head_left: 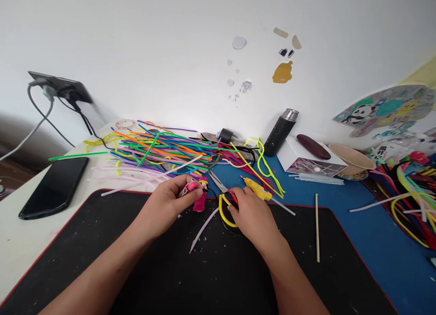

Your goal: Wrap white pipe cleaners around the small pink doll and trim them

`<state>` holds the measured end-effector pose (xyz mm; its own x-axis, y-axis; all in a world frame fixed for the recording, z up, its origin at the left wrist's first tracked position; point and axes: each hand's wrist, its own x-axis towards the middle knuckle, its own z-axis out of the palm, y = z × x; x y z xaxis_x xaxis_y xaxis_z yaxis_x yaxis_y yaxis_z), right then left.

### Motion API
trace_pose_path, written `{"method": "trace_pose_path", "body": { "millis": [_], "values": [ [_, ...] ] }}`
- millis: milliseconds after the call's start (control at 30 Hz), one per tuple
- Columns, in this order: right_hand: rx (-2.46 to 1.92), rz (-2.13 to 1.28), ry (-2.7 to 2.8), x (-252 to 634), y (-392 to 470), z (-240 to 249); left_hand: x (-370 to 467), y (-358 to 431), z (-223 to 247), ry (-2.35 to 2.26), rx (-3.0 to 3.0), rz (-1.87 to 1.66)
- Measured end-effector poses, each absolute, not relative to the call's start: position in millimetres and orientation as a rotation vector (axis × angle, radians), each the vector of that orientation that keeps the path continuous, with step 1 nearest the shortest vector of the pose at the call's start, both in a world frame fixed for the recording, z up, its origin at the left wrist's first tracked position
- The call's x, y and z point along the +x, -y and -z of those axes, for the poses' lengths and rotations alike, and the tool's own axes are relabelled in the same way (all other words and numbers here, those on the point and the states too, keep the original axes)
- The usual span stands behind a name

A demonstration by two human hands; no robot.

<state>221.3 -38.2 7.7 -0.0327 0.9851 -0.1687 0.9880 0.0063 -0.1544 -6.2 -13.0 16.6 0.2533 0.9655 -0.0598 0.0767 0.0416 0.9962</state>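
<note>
My left hand (173,201) is closed, its thumb and fingers pinching a small pink object (191,186). Just right of its fingertips a small magenta figure (199,203) with a yellow band at its top lies at the mat's back edge. My right hand (250,210) has its fingers curled round the red part of the handles of a pair of scissors (223,188). The blades point away and to the left, and a yellow handle loop lies toward me. Behind this hand is a yellow glue gun (258,187). A pale lilac strip (204,230) lies between my hands.
Many coloured pipe cleaners (163,147) are heaped behind the black mat (204,278). A phone (54,187) lies at left. A thin wooden stick (317,228) is on the mat's right. Behind stand a black flask (279,133), a white box (309,162) and a bowl (352,160).
</note>
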Motion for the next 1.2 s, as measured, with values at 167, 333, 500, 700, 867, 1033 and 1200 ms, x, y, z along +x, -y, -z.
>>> {"method": "trace_pose_path", "body": {
  "millis": [167, 333, 500, 700, 867, 1033, 1200],
  "values": [
    [2.263, 0.39, -2.223, 218, 37, -8, -5, 14, -19, -1.057, 1.309, -0.943],
    [2.37, 0.553, -2.257, 218, 35, -8, -2, 16, -22, -0.997, 1.272, -0.915],
    [2.473, 0.891, -2.346, 221, 34, -5, -2, 16, -21, -0.978, 1.228, -0.902],
    [2.305, 2.506, -2.143, 215, 43, -14, -1, 17, -15, -0.966, 1.097, -0.888],
    [1.931, 3.122, -1.985, 206, 51, -22, 0, 20, -18, -0.877, 0.954, -0.829],
    [1.609, 3.329, -1.892, 198, 52, -20, 0, 21, -19, -0.844, 0.908, -0.859],
    [1.517, 3.387, -1.774, 194, 53, -19, 0, 21, -17, -0.806, 0.876, -0.864]
  ]
}}
